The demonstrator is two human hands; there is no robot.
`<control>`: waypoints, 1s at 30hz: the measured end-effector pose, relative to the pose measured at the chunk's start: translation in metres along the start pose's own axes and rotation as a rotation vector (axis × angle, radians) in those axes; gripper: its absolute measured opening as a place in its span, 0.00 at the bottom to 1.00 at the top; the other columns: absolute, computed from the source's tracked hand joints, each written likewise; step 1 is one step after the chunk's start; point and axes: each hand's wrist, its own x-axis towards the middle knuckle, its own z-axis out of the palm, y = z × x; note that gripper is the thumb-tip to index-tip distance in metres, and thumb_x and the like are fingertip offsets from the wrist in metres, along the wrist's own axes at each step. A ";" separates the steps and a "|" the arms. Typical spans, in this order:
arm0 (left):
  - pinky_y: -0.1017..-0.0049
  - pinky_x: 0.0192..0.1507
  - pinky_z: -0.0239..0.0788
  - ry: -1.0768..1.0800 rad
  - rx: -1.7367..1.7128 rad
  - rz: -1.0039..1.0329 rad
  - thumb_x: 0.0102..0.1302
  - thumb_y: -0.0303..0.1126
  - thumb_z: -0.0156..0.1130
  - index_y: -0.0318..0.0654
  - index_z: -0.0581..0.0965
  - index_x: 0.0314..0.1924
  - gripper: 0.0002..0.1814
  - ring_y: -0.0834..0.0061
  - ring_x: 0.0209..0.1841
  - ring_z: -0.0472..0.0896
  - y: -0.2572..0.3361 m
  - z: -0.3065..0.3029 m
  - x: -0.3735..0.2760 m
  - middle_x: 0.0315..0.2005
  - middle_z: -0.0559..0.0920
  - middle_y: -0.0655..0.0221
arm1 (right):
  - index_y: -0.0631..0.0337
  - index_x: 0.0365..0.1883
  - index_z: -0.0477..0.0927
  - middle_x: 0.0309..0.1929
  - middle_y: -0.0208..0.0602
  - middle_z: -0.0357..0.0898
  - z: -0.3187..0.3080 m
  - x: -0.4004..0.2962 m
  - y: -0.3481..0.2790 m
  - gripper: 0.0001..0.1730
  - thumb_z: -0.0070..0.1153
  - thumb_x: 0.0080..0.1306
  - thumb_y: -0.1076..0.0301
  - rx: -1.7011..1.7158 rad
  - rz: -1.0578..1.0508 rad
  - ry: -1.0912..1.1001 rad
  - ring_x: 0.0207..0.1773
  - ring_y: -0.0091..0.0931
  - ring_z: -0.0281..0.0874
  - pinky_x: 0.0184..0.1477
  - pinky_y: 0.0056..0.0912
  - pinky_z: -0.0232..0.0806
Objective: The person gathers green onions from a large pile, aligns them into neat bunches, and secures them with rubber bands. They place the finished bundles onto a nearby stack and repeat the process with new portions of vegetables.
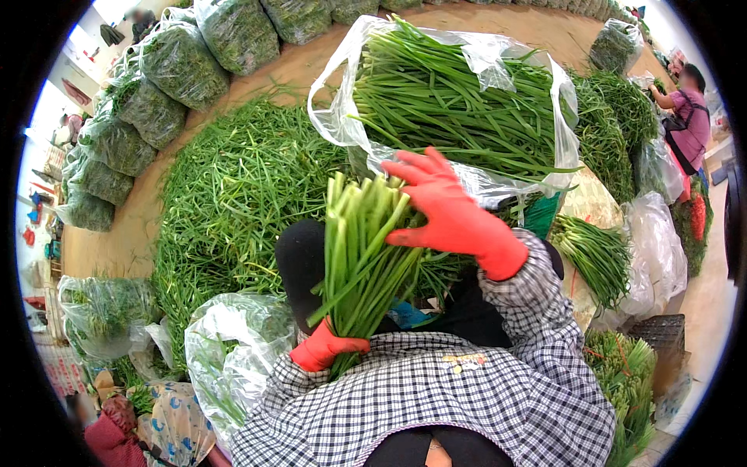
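My left hand (330, 345), in a red rubber glove, is closed around the lower, leafy part of a bunch of garlic chives (362, 257). The pale cut stem ends point up, away from me. My right hand (446, 213), gloved in red too, is beside the stem ends with its fingers spread. Whether its thumb touches the outer stems I cannot tell. Beyond it lies an open clear plastic bag (566, 111) full of long green chives (455, 105). A tied bundle of chives (595, 257) rests on a board to the right.
A large heap of loose green leaves (245, 192) spreads at the left. Filled plastic bags (184, 64) line the floor behind it. Near my left arm stands another plastic bag (239, 350). A person (691, 122) works at the far right, and another person's sleeve (119, 432) shows lower left.
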 end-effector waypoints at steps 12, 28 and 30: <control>0.75 0.47 0.69 -0.038 -0.102 -0.040 0.48 0.18 0.63 0.39 0.65 0.63 0.38 0.74 0.52 0.72 0.001 0.000 -0.006 0.57 0.73 0.65 | 0.62 0.40 0.77 0.46 0.39 0.77 0.026 0.001 0.024 0.13 0.53 0.61 0.63 0.817 0.129 0.648 0.42 0.27 0.76 0.51 0.40 0.67; 0.75 0.47 0.70 0.134 -0.012 0.058 0.48 0.17 0.68 0.35 0.71 0.56 0.32 0.77 0.45 0.77 -0.024 -0.002 0.002 0.48 0.79 0.67 | 0.53 0.60 0.70 0.20 0.22 0.67 -0.037 -0.019 -0.038 0.33 0.64 0.55 0.61 0.729 0.435 -0.184 0.24 0.15 0.59 0.27 0.20 0.56; 0.75 0.51 0.69 0.182 0.222 0.163 0.48 0.18 0.69 0.34 0.73 0.54 0.30 0.78 0.48 0.77 -0.030 0.000 -0.002 0.47 0.80 0.68 | 0.58 0.57 0.73 0.29 0.39 0.78 0.015 -0.005 -0.032 0.31 0.64 0.56 0.57 0.628 0.385 0.008 0.30 0.22 0.73 0.36 0.27 0.67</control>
